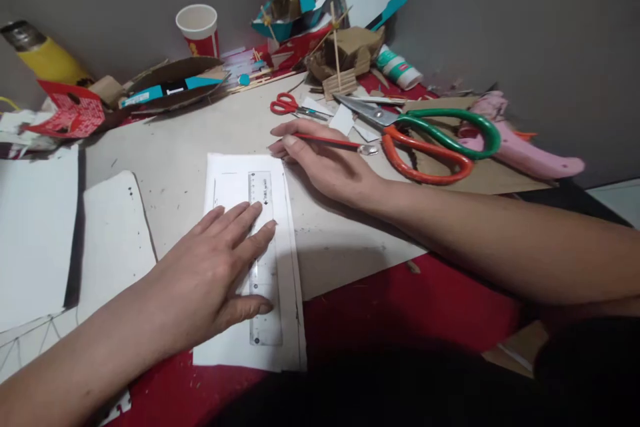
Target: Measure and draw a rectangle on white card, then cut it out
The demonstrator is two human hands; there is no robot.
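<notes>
Head view: ruler (265, 267) lying lengthwise on the white card (233, 180), left hand (225, 260) spread flat over it; spread pressure should prevent slipping. Right of the ruler, right hand's (325, 163) grip pinches a red pencil (330, 141).

Is a red table (400, 300), showing at the near side. Carries a wide pale sheet (175, 153) across the middle, white panels (35, 233) at left, a white paper (289, 267) lying partly on the sheet and partly on the red, brown cardboard (493, 175) at right, and a yellow bottle (55, 60) and red-and-white cup (199, 33) along the far side.
</notes>
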